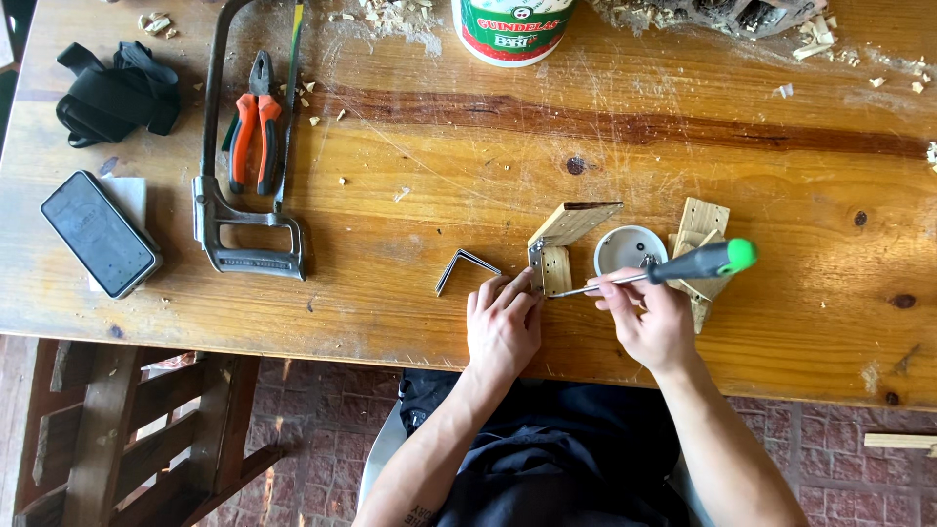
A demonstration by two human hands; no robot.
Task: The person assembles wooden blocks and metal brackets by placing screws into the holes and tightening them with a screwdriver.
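the right hand [652, 317] has its fingers clamped on a screwdriver [673, 267] with a dark handle and green cap, the shaft lying nearly level and its tip at a metal bracket on the small wooden piece [558, 256] near the middle of the table [439, 176]. the left hand [503, 324] rests its fingers together on the near edge of that wooden piece, pinning it down, the fingertips just beside the screwdriver tip.

the risk i judge greatest: the tip slips off the screw and runs toward the left fingertips, since they lie right in its line. the wooden piece is small and held only by finger pressure, so it could twist or tip as force goes on. the shallow white cup [630, 250] touching the shaft could be knocked right, scattering whatever lies in it; its contents are too small to tell.

counted: one screwdriver, one white cup, one loose angle bracket [463, 267] just left of the left hand, a few wooden offcuts [701, 234] to the right whose number i cannot tell where they overlap, one hacksaw [244, 146], one pair of orange-handled pliers [253, 132], one phone [100, 234], one black strap bundle [117, 93], one tub [514, 29] at the far edge.
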